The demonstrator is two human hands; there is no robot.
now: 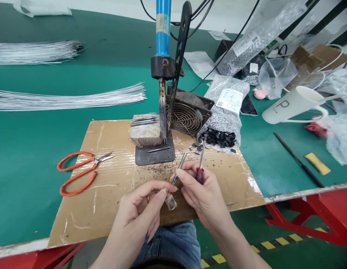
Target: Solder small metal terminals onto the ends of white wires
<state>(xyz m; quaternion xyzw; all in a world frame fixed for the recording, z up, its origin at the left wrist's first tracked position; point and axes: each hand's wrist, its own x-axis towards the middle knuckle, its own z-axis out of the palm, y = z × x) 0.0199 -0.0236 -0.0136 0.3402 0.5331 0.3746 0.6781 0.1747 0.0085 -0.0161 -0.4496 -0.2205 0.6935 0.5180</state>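
Observation:
In my right hand (203, 188) is a slim metal rod with a pointed lower end (179, 170), which looks like a soldering iron tip, pinched between thumb and fingers. The same hand also keeps a screwdriver (200, 172) with a dark red handle tucked in it, shaft up. My left hand (146, 205) is closed, thumb against forefinger, on a small crumpled, greyish translucent piece (171, 202). The rod's point comes down at the left fingertips; whether it touches them I cannot tell. Both hands are over the front of a cardboard sheet (106, 201).
A blue soldering iron (163, 37) hangs upright before a wrapped block (145, 135) bearing several metal rods. Behind stands a fan (187, 117). Small black parts (219, 138) spill from a bubble bag (229, 99). Orange-handled scissors (90, 164) lie left, wire bundles (69, 101) farther back, a mug (293, 104) right.

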